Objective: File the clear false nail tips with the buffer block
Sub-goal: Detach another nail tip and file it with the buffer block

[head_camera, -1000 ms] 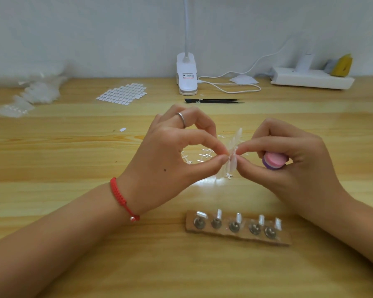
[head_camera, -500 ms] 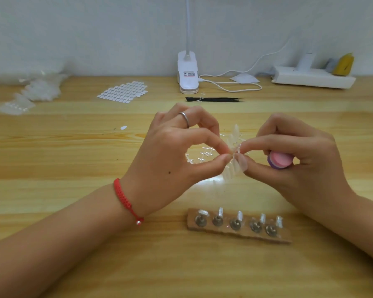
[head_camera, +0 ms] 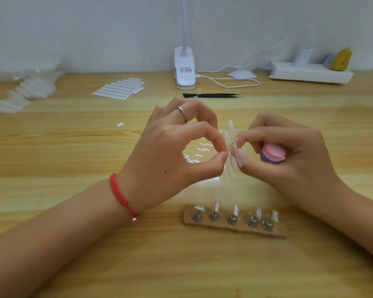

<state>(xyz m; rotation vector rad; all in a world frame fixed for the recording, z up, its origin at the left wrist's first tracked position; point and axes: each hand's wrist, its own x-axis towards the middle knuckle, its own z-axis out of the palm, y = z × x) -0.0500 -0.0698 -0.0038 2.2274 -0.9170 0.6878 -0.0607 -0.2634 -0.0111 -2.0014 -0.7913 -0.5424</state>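
Clear false nail tips (head_camera: 229, 131), one strip held above the table (head_camera: 73, 147), stand with the long axis running up and away from the person. The left hand (head_camera: 166, 155) pinches the strip between thumb and forefinger. The right hand (head_camera: 293, 160) pinches it from the opposite side (one tip, probably), its other fingers curled round the buffer block (head_camera: 272, 154), which is just right of the strip and apart from it.

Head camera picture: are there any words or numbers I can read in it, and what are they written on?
Label on the white lamp base: one red line and one dark line of print, both too blurred to read.
Buffer block, clear nail tips, white power strip: no writing shows on them.
Nothing else in view carries words, numbers or signs.
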